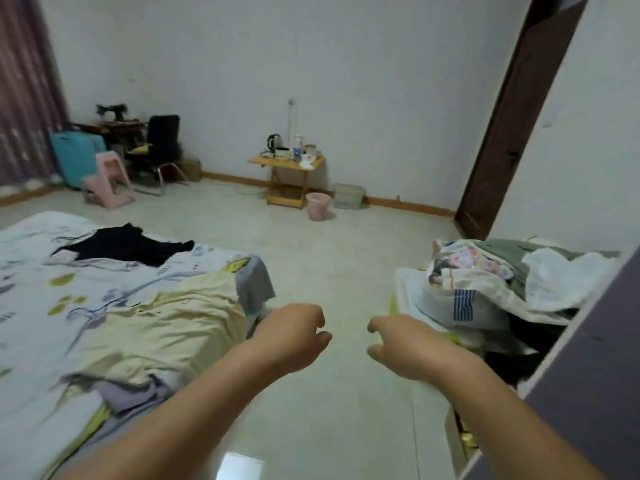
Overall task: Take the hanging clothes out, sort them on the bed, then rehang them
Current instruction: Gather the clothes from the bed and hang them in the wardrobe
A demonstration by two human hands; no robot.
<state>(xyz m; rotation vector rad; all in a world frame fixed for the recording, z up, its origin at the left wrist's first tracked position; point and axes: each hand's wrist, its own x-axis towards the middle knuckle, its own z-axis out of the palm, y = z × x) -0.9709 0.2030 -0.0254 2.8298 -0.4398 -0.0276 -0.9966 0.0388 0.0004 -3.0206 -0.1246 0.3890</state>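
Wooden side table (286,162) with kettle (273,141) by the wall, pink bin (317,206) just beside it

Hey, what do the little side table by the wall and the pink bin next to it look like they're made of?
The side table looks like light wood, perhaps bamboo: warm yellow-tan colour, slim crossed legs, matte finish. The pink bin looks like plastic: uniform pastel colour and smooth, slightly glossy walls. The view is soft, so neither is certain.
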